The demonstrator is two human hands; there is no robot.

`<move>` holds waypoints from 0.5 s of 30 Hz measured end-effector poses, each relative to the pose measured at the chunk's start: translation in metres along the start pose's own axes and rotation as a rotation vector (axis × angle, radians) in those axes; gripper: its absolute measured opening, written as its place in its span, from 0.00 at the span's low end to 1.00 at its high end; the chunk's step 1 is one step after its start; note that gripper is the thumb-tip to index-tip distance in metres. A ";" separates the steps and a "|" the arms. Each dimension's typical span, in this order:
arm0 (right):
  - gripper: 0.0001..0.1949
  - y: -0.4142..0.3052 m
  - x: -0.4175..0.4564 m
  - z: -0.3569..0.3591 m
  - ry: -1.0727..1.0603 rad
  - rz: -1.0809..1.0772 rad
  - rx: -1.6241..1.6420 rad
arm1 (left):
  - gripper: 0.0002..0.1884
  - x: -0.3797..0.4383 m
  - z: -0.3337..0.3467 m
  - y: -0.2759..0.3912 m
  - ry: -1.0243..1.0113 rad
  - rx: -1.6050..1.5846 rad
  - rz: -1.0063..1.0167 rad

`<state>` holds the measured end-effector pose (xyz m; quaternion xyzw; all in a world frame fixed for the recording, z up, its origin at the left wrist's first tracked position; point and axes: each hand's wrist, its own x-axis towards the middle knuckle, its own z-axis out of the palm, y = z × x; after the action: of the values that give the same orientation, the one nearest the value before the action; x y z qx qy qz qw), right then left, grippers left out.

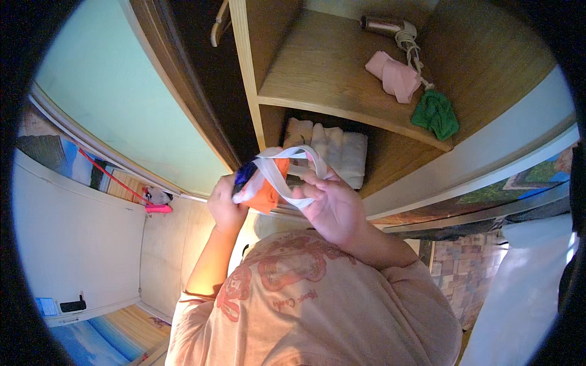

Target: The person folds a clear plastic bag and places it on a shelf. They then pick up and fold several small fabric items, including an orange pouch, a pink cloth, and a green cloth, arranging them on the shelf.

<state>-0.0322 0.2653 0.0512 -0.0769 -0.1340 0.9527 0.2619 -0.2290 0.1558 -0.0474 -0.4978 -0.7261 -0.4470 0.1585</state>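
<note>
Fingers of my left hand (225, 203) grip a small folded bundle of orange, white and dark blue fabric (263, 190). A flat white strap (274, 176) comes off the bundle in a loop. My right hand (336, 206) has its fingers inside that loop and draws the strap out to the right. Both hands are in front of my chest, before an open wooden cabinet. Behind the strap, on the lower level, lie rolled or folded pale towels (339, 144), partly hidden by my right hand.
On the wooden shelf (316, 59) above are a hair dryer (389, 27) with its cord wound round it, folded pink cloth (393, 78) and crumpled green cloth (435, 114). A pale green panel (119, 91) stands at left. The shelf's front edge juts toward me.
</note>
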 end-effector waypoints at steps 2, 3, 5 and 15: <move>0.25 -0.008 0.007 -0.017 -0.081 0.087 0.011 | 0.16 -0.013 0.015 -0.020 0.027 -0.394 -0.233; 0.24 -0.011 0.012 -0.028 -0.119 0.132 0.016 | 0.16 -0.026 0.030 -0.041 0.074 -0.694 -0.402; 0.23 -0.017 0.019 -0.042 -0.164 0.188 0.043 | 0.15 -0.033 0.032 -0.035 0.040 -1.015 -0.602; 0.13 0.003 0.043 -0.081 0.112 0.206 -0.370 | 0.18 -0.042 0.019 -0.021 -0.098 -0.870 -0.479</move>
<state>-0.0525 0.3020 -0.0305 -0.1899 -0.2832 0.9277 0.1516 -0.2235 0.1444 -0.0967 -0.3577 -0.5727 -0.7085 -0.2053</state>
